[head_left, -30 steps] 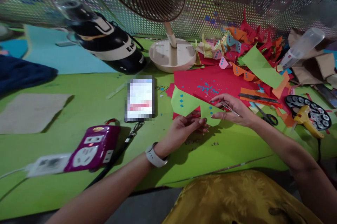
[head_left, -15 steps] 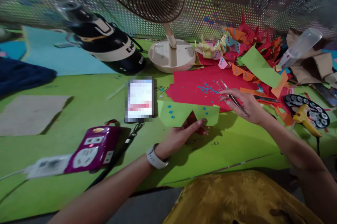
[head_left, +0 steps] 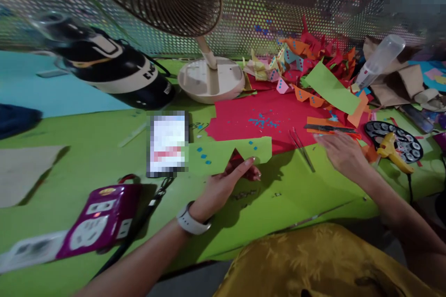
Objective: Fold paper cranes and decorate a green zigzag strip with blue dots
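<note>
My left hand (head_left: 226, 183) pinches a light green paper cutout (head_left: 230, 150), which has a V-shaped notch and several small blue diamonds stuck on it. The thumb lies over the notch and the other fingers are partly behind the paper. Metal tweezers (head_left: 302, 150) lie across the edge of the red paper (head_left: 237, 122), apart from both hands. My right hand (head_left: 343, 155) reaches over the table with its fingers stretched out, just below the dark craft knife (head_left: 327, 128) on orange paper. No object shows in it; its underside is hidden.
Tiny blue pieces (head_left: 265, 120) are scattered on the red sheet. Behind stand a fan (head_left: 209, 78) and a black bottle (head_left: 118, 74); a phone (head_left: 167, 143) and a purple power strip (head_left: 101, 215) lie left. At right are a paper pile (head_left: 313, 55) and a yellow glue gun (head_left: 393, 153).
My right hand has put the tweezers down and moved right, over the place where the scissors lay. My left hand has tilted the green cutout flatter. The view has swung right.
</note>
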A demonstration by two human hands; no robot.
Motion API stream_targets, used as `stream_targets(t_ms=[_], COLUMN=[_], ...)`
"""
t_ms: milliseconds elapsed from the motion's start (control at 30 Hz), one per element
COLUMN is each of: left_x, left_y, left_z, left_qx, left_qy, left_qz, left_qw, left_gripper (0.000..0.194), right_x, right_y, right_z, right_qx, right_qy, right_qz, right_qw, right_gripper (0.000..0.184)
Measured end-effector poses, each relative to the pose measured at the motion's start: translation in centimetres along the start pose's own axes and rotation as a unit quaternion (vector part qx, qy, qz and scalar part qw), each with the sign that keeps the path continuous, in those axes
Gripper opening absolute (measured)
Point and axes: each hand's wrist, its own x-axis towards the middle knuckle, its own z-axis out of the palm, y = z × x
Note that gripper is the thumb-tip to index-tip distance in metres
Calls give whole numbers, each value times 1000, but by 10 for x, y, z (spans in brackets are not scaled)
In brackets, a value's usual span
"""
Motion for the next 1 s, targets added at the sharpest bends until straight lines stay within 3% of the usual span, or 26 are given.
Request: stream_targets(t_ms=[167,200,300,400,467,667,867,1000], left_x=[3,4,4,4,4,5,4,4], left_y=[-3,-3,-3,-1,0,-1,-3,-3], left_z=[-2,-2,0,1,1,1,-1,0], left_qx=[-7,-13,-24,-28,-37,-57,-45,-54], left_qy=[19,18,21,25,25,19,-1,12], left_qz=[8,11,18,11,7,0,-8,-1], left_qw=[1000,1000,999,999,999,998,999,998], left_gripper=[35,34,31,28,28,28,31,28], right_x=[-71,-84,-113,-122,-122,-132,-131,-137], right_y=[39,46,59,65,67,81,80,74], right_z=[-31,-36,-42,-39,-35,-24,-15,-13], right_qx=[-57,-89,-158,-153,-155,-143,-157,-135], right_qy=[15,18,-62,-167,-186,-161,-135,-72], right_qz=[199,257,384,413,423,459,480,509], right_qw=[978,962,908,882,873,862,853,847], right_gripper=[44,43,52,53,49,39,47,55])
